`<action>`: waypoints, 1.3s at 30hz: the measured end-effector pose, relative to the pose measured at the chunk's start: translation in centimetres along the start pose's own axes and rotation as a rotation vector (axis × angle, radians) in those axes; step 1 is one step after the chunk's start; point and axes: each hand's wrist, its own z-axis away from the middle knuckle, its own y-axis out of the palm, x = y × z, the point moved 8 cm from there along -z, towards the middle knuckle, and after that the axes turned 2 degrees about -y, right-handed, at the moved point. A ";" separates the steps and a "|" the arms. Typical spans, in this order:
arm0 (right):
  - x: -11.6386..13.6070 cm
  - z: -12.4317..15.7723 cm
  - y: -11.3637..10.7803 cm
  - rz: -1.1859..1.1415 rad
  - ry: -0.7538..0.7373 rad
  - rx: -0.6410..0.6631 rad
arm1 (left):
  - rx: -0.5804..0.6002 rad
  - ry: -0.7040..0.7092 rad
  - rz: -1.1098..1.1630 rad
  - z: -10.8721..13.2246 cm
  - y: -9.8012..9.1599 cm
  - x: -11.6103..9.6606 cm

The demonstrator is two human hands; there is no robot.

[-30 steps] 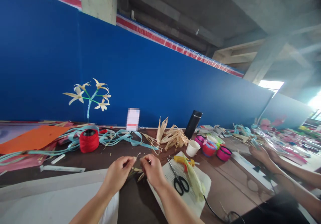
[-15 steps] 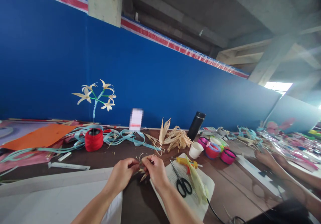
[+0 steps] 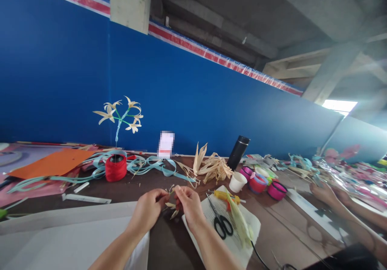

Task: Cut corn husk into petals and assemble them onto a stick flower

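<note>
My left hand and my right hand meet low in the middle of the view, above the brown table. Both have their fingers pinched on a small corn-husk flower, whose pale petals hang down between them. A thin greenish stem shows at the fingertips; the rest is covered by the fingers. Right of my right hand, black-handled scissors, a yellow glue gun and a pale green corn husk lie on a printed sheet. A finished spray of husk flowers stands behind, at the left.
Along the back are a red spool, light blue ribbon, dried husks, a white cup, a black flask and pink rolls. White paper covers the left front. Another person's hands are at the right.
The view has shifted slightly, so things appear a little further right. The flower's petals have turned and show more below my fingers; both hands keep their pinch.
</note>
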 end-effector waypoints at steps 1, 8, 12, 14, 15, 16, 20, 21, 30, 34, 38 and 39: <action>0.1 0.0 0.0 0.023 -0.006 0.002 | -0.018 0.013 -0.027 0.1 -0.1 -0.2; 0.5 0.0 -0.1 0.166 -0.042 0.007 | -0.085 0.129 -0.161 0.9 0.0 -1.2; -0.1 -0.3 -0.2 0.157 -0.027 0.040 | -0.096 0.164 -0.216 1.1 0.1 -1.5; -0.3 -0.4 -0.2 0.159 -0.030 0.064 | -0.110 0.173 -0.241 1.1 0.0 -1.6; -0.3 -0.4 -0.1 0.167 -0.033 0.074 | -0.116 0.177 -0.247 1.1 0.0 -1.6; -0.3 -0.4 -0.1 0.174 -0.035 0.082 | -0.122 0.178 -0.252 1.1 0.0 -1.6; -0.2 -0.4 0.0 0.189 -0.023 0.093 | -0.128 0.174 -0.261 1.1 0.0 -1.4; -0.1 -0.4 0.0 0.189 -0.019 0.092 | -0.129 0.173 -0.264 1.1 0.0 -1.4; 0.2 0.2 0.3 0.115 0.090 0.052 | -0.151 0.189 -0.312 1.1 -0.1 -1.4; 0.0 0.2 -0.4 -0.007 0.141 -0.016 | -0.167 0.181 -0.395 1.0 -0.7 -1.2; -0.3 -0.5 -1.7 -0.122 0.128 -0.104 | -0.149 0.161 -0.571 0.6 -0.9 -0.7; -0.4 -0.6 -2.0 -0.150 0.123 -0.111 | -0.141 0.134 -0.626 0.5 -0.9 -0.4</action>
